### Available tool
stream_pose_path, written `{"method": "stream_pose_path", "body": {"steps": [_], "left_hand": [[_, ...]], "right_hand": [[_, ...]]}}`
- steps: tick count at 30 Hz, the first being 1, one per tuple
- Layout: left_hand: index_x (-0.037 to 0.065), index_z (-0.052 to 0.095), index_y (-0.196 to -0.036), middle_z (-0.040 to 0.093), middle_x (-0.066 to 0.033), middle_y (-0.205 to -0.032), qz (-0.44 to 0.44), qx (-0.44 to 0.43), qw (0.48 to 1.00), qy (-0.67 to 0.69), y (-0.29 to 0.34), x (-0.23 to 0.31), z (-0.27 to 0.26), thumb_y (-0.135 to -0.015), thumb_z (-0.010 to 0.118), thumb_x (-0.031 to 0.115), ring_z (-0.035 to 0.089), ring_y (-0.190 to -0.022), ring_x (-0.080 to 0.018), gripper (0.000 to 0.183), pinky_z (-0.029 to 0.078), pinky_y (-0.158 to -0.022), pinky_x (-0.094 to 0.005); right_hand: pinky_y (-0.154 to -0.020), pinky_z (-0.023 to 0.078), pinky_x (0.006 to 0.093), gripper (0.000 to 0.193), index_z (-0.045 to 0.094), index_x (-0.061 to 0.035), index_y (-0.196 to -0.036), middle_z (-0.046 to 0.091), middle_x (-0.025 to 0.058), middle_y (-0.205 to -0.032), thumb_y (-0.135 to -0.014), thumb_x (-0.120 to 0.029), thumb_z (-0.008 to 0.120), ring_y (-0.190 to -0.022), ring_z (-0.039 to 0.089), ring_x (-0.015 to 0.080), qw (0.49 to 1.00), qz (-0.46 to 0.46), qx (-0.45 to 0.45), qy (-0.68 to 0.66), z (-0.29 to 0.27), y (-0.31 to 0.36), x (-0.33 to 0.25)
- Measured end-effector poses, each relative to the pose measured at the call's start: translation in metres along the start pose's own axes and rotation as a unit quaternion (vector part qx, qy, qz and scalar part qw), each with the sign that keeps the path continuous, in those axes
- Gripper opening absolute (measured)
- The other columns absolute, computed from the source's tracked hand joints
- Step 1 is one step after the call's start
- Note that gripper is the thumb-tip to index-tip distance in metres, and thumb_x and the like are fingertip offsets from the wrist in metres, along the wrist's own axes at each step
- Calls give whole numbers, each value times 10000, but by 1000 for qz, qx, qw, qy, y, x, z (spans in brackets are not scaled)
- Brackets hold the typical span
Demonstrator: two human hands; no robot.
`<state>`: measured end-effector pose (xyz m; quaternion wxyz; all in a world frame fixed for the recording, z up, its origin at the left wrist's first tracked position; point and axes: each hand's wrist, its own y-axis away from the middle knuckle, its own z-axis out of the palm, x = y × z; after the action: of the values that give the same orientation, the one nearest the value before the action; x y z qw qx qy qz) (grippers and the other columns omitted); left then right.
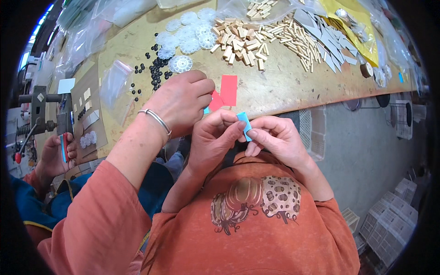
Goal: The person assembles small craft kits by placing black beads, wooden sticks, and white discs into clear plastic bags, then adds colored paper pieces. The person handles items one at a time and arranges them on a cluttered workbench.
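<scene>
Close to my body I hold a small, narrow light-blue rectangular piece (pixel 244 125), tilted, that looks like thin card or foam. My left hand (pixel 214 134) pinches it between thumb and fingertips on one side, and my right hand (pixel 278 138) pinches its lower part. A co-worker's hand (pixel 185 98), with a metal bangle at the wrist, reaches across on my left over the table edge. Beside its fingers lie a red rectangle (pixel 228 90) and a smaller red piece (pixel 215 101). The co-worker's other hand (pixel 56 155) holds red and blue strips (pixel 64 147).
On the worktable (pixel 279 89) lie clear plastic discs (pixel 189 34), small black rings (pixel 158 68), wooden blocks (pixel 242 43), thin wooden sticks (pixel 298 43) and grey card pieces (pixel 332 41). A metal press (pixel 46 98) stands far left. White crates (pixel 389 224) sit on the floor at right.
</scene>
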<state>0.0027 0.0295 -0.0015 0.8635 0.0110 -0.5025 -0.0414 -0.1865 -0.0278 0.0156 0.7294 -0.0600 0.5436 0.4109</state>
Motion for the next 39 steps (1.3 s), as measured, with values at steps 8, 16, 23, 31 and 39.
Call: {"method": "stream_pose_path", "body": {"steps": [8, 16, 23, 31, 39], "left_hand": [[20, 648, -1081, 663, 10, -942, -34, -11, 999, 32, 5, 7, 9, -999, 648, 34, 597, -863, -32, 84, 494, -791, -211], [38, 640, -985, 621, 64, -842, -1, 70, 997, -42, 10, -15, 11, -966, 675, 21, 531, -738, 15, 43, 428, -627, -174], [42, 614, -937, 609, 60, -794, 1, 92, 987, -133, 16, -6, 13, -967, 651, 31, 524, -717, 7, 49, 409, -615, -181], [49, 637, -821, 622, 7, -733, -12, 124, 989, -76, 14, -3, 8, -958, 630, 75, 568, -651, -75, 140, 461, -600, -252], [25, 618, -819, 601, -15, -694, 139, 128, 978, -93, 8, -15, 10, -946, 647, 66, 548, -622, -70, 137, 443, -561, -272]], "right_hand": [[-617, 563, 228, 229, 686, 16, -1036, 757, 137, -912, -1043, -186, 579, -669, 708, 129, 990, 51, -101, -87, -13, 3, 0], [-676, 561, 214, 177, 672, 26, -1109, 739, 84, -952, -999, -109, 642, -752, 693, 86, 999, 7, -51, -17, -10, 6, 1], [-612, 497, 213, 98, 682, 30, -934, 693, 21, -787, -966, -62, 675, -685, 628, 48, 986, -14, 52, 156, -5, 3, 0], [-568, 552, 252, 49, 626, 4, -913, 703, 96, -776, -931, -4, 671, -638, 677, 133, 1000, -17, 5, 22, -12, 5, 3], [-527, 512, 248, 98, 631, -14, -902, 693, 86, -757, -919, -59, 717, -599, 645, 116, 995, -22, -89, -37, -22, -7, 5]]}}
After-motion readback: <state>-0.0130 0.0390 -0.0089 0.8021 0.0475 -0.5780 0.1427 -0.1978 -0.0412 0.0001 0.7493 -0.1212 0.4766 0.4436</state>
